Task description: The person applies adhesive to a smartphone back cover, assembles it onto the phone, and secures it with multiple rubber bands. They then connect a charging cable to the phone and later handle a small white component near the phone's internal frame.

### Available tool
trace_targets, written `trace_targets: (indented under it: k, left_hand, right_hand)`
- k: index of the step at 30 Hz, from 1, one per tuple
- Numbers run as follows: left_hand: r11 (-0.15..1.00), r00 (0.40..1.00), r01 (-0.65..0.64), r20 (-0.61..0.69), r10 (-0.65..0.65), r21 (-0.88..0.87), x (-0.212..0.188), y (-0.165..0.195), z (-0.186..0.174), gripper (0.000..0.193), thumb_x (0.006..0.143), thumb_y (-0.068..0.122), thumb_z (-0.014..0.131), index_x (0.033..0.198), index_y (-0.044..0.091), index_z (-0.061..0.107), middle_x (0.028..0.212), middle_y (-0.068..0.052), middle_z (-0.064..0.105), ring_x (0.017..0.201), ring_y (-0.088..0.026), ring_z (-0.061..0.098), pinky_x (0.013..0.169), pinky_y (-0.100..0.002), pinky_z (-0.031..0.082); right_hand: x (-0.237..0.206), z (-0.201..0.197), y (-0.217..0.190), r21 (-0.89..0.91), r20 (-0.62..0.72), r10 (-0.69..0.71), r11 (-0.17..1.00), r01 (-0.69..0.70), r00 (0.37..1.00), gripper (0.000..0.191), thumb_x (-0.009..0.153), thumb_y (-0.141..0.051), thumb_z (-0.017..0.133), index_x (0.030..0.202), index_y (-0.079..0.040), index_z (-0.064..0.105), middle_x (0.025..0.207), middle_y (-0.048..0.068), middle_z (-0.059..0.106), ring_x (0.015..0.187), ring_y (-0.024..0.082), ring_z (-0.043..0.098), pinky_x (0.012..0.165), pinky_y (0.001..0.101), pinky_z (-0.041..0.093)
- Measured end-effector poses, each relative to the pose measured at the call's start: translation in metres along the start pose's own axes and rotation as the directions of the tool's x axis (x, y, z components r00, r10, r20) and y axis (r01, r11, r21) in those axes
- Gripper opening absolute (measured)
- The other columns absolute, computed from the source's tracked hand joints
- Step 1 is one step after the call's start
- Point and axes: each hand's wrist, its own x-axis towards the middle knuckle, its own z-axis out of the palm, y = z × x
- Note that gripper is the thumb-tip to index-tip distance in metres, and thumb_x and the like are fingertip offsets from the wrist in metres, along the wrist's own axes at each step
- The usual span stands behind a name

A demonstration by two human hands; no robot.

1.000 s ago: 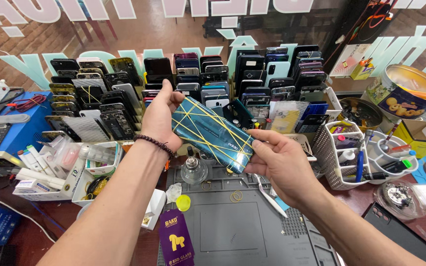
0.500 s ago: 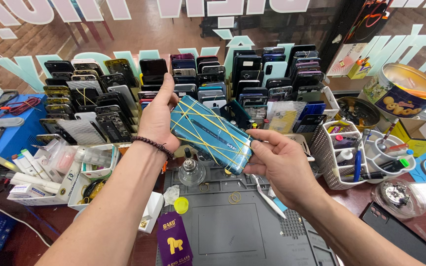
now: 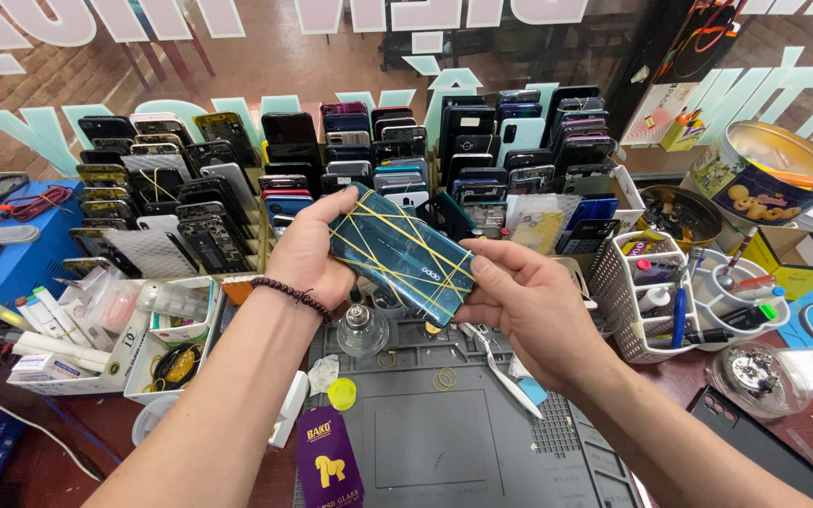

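Both hands hold a teal phone [image 3: 403,254] up above the grey mat [image 3: 444,433] on the counter [image 3: 764,442]. The phone is tilted, its back facing up, with yellow rubber bands [image 3: 383,246] crossing it in several directions. The left hand [image 3: 308,252] is wrapped around the phone's upper end, fingers curled over the edge, a dark bead bracelet [image 3: 292,294] on the wrist. The right hand [image 3: 529,306] pinches the lower end, thumb on the back near the corner, fingers underneath. Below the phone, on the mat's far edge, stands a small glass bottle [image 3: 362,327], and loose rubber bands [image 3: 443,378] lie on the mat beside white tweezers [image 3: 501,372]. A purple packet [image 3: 326,466] rests at the mat's near left corner, next to a yellow cap [image 3: 341,393]. Behind the phone, rows of other phones [image 3: 350,155] stand upright in racks. Right of the mat sits a white caddy [image 3: 637,292] of tools, with a round biscuit tin [image 3: 764,183] beyond it.
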Motion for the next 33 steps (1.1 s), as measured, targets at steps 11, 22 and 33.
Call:
trace_targets:
  k: [11, 22, 33]
  left_hand:
    - [0.996, 0.986, 0.090, 0.144, -0.089, 0.003, -0.025, 0.001, 0.017, 0.035, 0.103, 0.033, 0.049, 0.118, 0.004, 0.060, 0.117, -0.013, 0.069, 0.110, -0.025, 0.067, 0.098, -0.047, 0.053]
    - [0.994, 0.981, 0.050, 0.183, -0.067, 0.097, -0.022, -0.005, 0.005, 0.027, 0.103, 0.017, 0.048, 0.126, 0.006, 0.057, 0.124, -0.011, 0.067, 0.116, -0.025, 0.066, 0.101, -0.048, 0.055]
    - [0.994, 0.978, 0.066, 0.190, -0.082, 0.088, -0.036, -0.005, 0.019, 0.033, 0.101, 0.026, 0.056, 0.127, 0.006, 0.060, 0.124, -0.010, 0.069, 0.116, -0.023, 0.067, 0.102, -0.046, 0.054]
  right_hand:
    - [0.003, -0.013, 0.012, 0.062, -0.074, 0.001, 0.998, 0.004, 0.997, 0.035, 0.102, -0.013, 0.052, 0.130, 0.006, 0.060, 0.111, 0.017, 0.074, 0.090, 0.022, 0.073, 0.080, 0.0369, 0.061]
    - [-0.003, -0.009, 0.013, 0.015, -0.066, 0.022, 1.000, -0.021, 0.998, 0.034, 0.101, -0.013, 0.052, 0.130, 0.005, 0.059, 0.108, 0.017, 0.073, 0.089, 0.022, 0.074, 0.080, 0.0379, 0.062]
    - [-0.002, -0.022, 0.024, 0.098, -0.067, 0.111, 0.990, -0.105, 0.992, 0.033, 0.100, -0.013, 0.051, 0.129, 0.002, 0.058, 0.107, 0.013, 0.074, 0.088, 0.020, 0.073, 0.079, 0.0350, 0.061]
